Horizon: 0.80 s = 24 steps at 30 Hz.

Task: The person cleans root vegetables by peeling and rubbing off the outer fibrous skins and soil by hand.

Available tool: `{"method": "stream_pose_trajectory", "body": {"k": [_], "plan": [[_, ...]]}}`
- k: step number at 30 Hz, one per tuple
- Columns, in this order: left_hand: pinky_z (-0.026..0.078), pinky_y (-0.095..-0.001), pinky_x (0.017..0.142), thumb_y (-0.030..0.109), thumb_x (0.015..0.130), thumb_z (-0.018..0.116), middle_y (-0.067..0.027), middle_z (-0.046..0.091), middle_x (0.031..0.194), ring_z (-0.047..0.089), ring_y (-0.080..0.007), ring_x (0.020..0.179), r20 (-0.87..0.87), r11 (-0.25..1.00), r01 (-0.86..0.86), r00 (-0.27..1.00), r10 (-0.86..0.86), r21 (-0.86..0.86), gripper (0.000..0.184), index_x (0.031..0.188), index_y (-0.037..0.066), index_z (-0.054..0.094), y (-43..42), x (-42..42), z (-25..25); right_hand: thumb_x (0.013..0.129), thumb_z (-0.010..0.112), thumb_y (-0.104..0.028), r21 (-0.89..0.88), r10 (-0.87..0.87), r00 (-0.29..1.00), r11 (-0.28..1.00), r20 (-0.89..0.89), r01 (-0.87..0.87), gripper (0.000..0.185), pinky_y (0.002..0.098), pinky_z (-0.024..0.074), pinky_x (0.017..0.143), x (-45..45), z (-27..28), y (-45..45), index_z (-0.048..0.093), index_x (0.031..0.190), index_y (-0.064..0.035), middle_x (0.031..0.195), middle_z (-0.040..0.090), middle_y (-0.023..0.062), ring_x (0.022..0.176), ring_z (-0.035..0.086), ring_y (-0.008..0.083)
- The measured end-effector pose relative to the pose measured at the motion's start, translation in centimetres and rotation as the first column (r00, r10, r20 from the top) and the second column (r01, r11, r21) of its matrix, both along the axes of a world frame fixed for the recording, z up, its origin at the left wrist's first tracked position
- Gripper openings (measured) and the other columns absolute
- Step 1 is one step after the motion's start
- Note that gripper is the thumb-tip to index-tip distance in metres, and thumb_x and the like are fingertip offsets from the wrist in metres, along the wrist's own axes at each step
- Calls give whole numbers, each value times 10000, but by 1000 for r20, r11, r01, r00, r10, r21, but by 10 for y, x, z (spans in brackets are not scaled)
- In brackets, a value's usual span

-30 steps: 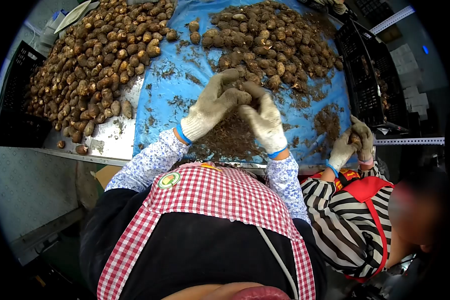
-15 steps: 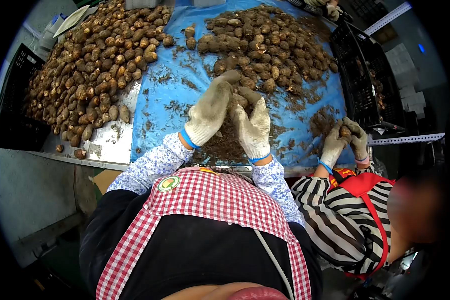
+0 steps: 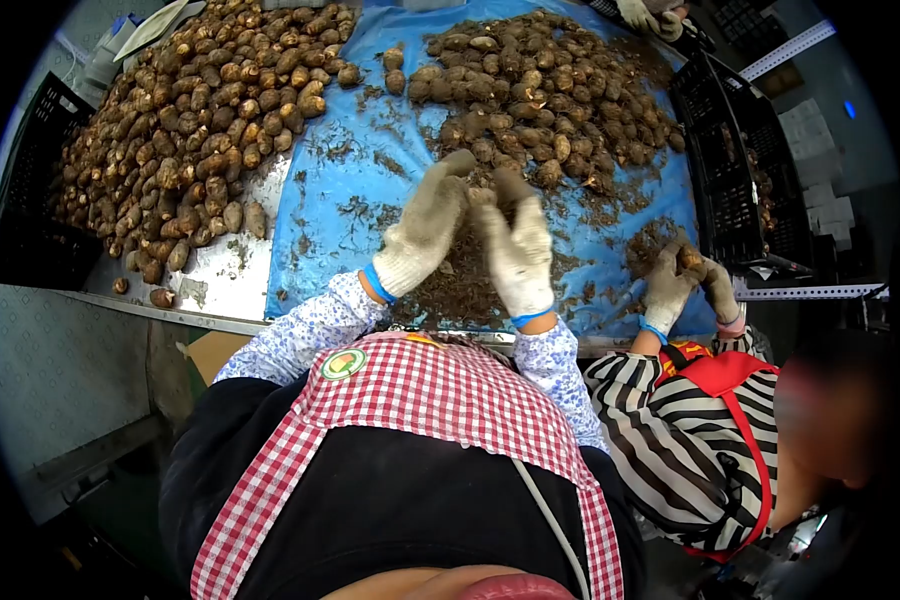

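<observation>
My left hand (image 3: 425, 225), in a dirty white glove, is curled round a brown root vegetable (image 3: 478, 200) that shows only in part between the hands. My right hand (image 3: 518, 240), gloved too, has its fingers against that vegetable from the other side, partly blurred. Both hands are above loose root fibres and soil (image 3: 455, 290) on the blue sheet (image 3: 315, 225). Just beyond them lies a heap of hairy, soil-covered root vegetables (image 3: 560, 95).
Cleaner root vegetables (image 3: 190, 130) are piled at left beside a black crate (image 3: 30, 200). More black crates (image 3: 740, 170) stand at right. A co-worker's gloved hands (image 3: 682, 280) hold a vegetable near the right edge. Another person's hands (image 3: 655, 18) are at the top.
My right hand has shifted slightly right and its fingers have straightened since half a second ago. My left hand has moved a little right. The co-worker's hands remain together around a vegetable.
</observation>
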<state>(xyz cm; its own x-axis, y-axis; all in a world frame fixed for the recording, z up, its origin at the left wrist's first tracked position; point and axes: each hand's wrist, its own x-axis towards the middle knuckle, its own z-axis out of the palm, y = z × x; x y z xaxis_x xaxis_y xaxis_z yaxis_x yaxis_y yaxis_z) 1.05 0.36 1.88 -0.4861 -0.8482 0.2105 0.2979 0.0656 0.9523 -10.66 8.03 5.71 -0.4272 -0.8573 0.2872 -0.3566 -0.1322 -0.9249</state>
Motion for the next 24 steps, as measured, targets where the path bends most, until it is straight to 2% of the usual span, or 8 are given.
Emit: {"method": "stream_pose_trajectory", "body": {"k": [1,5,7,10,11,16,19,24], "plan": [[493,-309,856,391,1016,490,-133,506,1321,561,-134,990,-15,1000,-1,1000,0,-22,560,1421,16,390,2,0,1,911,622,-83,-31,-18,956,999,-293,10,274,350,533,773,8,3,-1,570,1164,9,1024,639,175,899,650,260],[478,-303,888,418,992,528,-135,523,1302,561,-158,986,-137,1000,21,990,-18,20,610,1424,12,387,8,2,-1,917,605,-67,-64,-50,933,998,-355,29,286,362,529,781,12,-3,-5,563,1188,12,1080,641,188,927,656,257],[486,-275,846,444,976,550,-125,537,1283,570,-152,959,-222,995,42,975,-22,86,633,1420,18,399,6,5,1,986,536,-142,-173,173,962,975,209,-138,188,309,524,707,17,-9,-20,580,1101,-1,943,654,127,829,646,217],[516,-297,766,559,976,450,-141,538,1271,589,-154,900,-49,998,12,999,-9,67,698,1418,23,392,7,11,7,1029,475,-324,195,-3,962,979,275,-52,308,274,459,462,6,9,-11,591,1044,-39,815,611,68,578,577,132],[520,-303,753,591,978,397,-133,548,1241,595,-155,898,-29,999,-9,1000,10,37,718,1417,23,389,9,12,19,1027,489,-312,56,61,619,984,783,-168,280,264,406,392,1,-5,-14,589,1053,-52,730,590,48,513,533,108],[521,-316,742,593,996,347,-104,577,1121,603,-167,938,-53,993,48,998,-42,112,711,1415,20,382,8,18,28,1037,467,-326,110,33,677,980,735,-167,293,265,426,472,7,-7,-10,584,1076,-61,777,595,44,564,535,108],[532,-340,777,568,1001,368,-117,582,1106,603,-177,961,-47,999,0,999,2,42,687,1417,21,377,2,14,9,1042,442,-324,122,24,942,990,335,-68,353,290,535,623,9,8,-5,552,1198,-27,937,640,98,740,623,147],[521,-369,885,481,994,474,-144,576,1218,594,-208,1043,-206,991,101,975,-82,83,606,1403,39,403,0,9,-9,951,609,-157,4,86,996,996,0,-86,370,369,532,850,6,-11,-8,524,1272,5,1142,627,185,1025,637,252]]}}
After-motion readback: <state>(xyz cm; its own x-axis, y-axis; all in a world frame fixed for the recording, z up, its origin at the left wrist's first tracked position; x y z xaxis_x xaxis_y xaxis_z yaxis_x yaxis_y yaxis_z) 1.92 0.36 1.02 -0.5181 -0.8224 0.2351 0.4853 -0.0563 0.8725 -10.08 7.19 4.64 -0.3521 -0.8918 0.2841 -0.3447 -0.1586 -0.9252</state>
